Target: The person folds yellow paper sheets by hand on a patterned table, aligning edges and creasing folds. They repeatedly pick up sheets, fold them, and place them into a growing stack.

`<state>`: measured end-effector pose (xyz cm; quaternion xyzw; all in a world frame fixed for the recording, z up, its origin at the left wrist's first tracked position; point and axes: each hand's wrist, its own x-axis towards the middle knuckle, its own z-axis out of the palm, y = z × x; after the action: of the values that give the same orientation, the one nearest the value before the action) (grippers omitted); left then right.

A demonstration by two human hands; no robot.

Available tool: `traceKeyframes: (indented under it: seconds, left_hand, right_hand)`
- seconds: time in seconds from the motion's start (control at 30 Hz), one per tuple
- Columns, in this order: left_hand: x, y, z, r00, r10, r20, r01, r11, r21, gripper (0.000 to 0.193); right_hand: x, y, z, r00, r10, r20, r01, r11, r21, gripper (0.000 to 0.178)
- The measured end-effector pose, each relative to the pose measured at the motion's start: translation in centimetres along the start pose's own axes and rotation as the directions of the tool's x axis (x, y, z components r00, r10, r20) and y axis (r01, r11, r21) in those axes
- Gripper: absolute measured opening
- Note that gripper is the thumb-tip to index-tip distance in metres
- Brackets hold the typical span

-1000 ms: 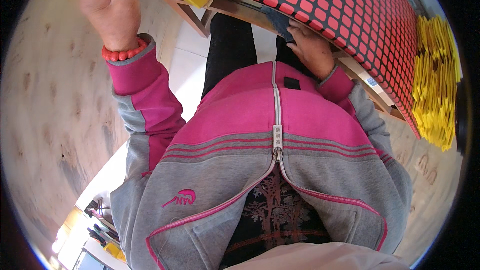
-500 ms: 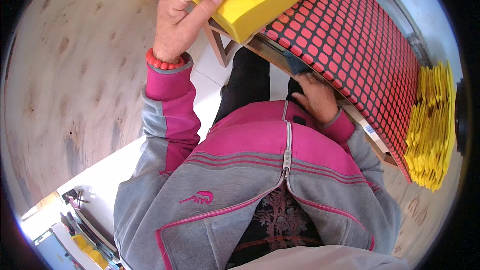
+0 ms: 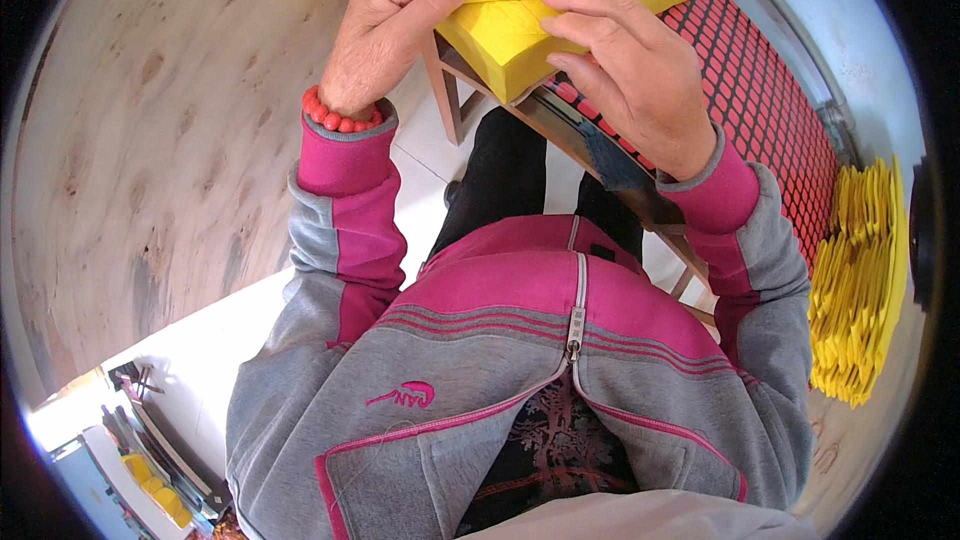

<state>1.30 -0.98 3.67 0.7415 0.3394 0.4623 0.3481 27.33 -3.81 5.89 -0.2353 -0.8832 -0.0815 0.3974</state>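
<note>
A yellow piece with flat, creased panels [image 3: 505, 45], like folded bag material or stiff paper, lies across the far end of the table. My left hand [image 3: 395, 25], with a red bead bracelet at the wrist, has its thumb and forefinger closed at a fold on top of it. From the other side my right hand [image 3: 640, 75] reaches over the near corner. Its fingertips rest on or just above the yellow panel beside the fold, and the thumb stands apart from them. Whether the right fingertips grip any edge is hard to see.
A red-and-black patterned cover [image 3: 765, 90] lies on the table under the yellow piece. At the right stands a stack of folded yellow pieces [image 3: 855, 280]. A wooden board [image 3: 150, 160] fills the left. Dark blue cloth [image 3: 612, 162] hangs by the table edge.
My right hand has risen from beside the table edge to the yellow piece. My left hand has shifted slightly right with its fold, and the yellow piece sits a little further right.
</note>
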Motion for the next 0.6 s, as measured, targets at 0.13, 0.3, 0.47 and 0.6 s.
traceKeyframes:
  seconds: [0.13, 0.3, 0.47, 0.6]
  left_hand:
    - [0.1, -0.2, -0.2, 1.000, -0.020, 0.019, 0.022, 0.993, -0.115, 0.032]
    - [0.2, -0.5, -0.5, 0.999, -0.019, 0.030, 0.024, 0.985, -0.168, 0.032]
    - [0.2, -0.6, -0.3, 0.999, -0.040, -0.012, 0.037, 0.983, -0.179, 0.031]
    - [0.1, -0.5, -0.2, 0.997, -0.076, -0.035, 0.070, 0.986, -0.150, 0.030]
  right_hand:
    - [-0.1, 1.0, 1.1, 0.995, -0.101, -0.014, 0.099, 0.987, -0.125, 0.033]
    - [0.2, 1.2, 1.1, 1.000, 0.013, -0.004, -0.013, 1.000, -0.016, 0.030]
    - [0.8, 0.7, 0.7, 0.999, 0.044, 0.031, -0.043, 0.999, -0.032, 0.024]
    - [1.3, 0.7, 0.6, 0.996, 0.053, 0.073, -0.050, 0.998, -0.044, 0.020]
